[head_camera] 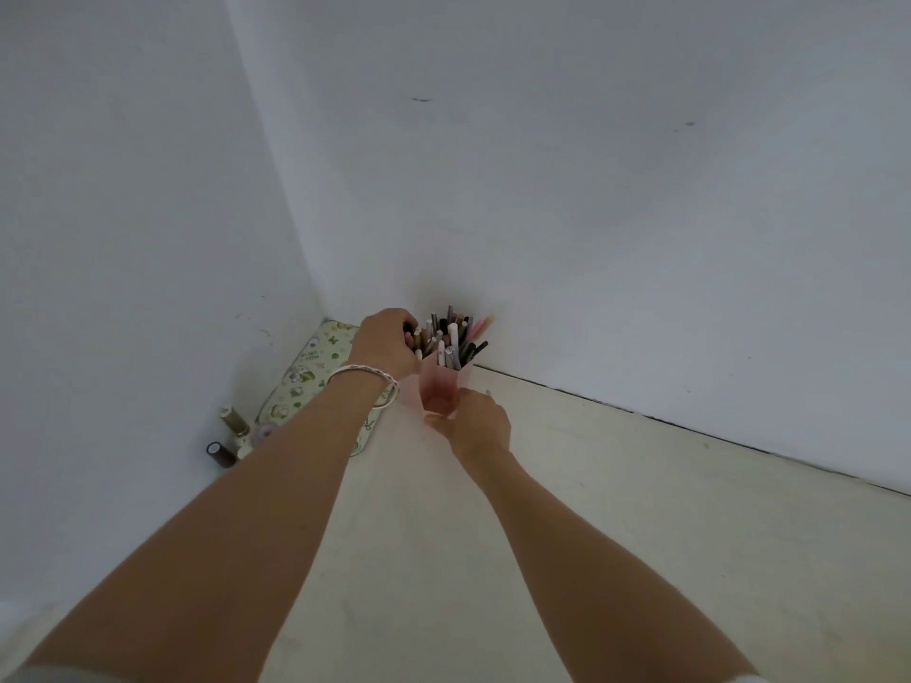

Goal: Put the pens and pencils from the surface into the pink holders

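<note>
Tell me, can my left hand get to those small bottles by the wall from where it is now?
Probably yes. The left hand is up at the pens in the pink holder; the small bottles stand left of that forearm with nothing visible between.

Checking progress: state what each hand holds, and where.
Left hand grips the pens' tops above the translucent pink plastic holder; right hand holds its base.

left hand (387,343): fingers curled among the pens and pencils (451,340), bracelet (367,379) on wrist | right hand (480,421): at base of pink holder (443,386), grip not discernible | holder: upright on pale surface (641,510), near wall corner | patterned case (305,377), small bottles (227,438): left of holder
</note>
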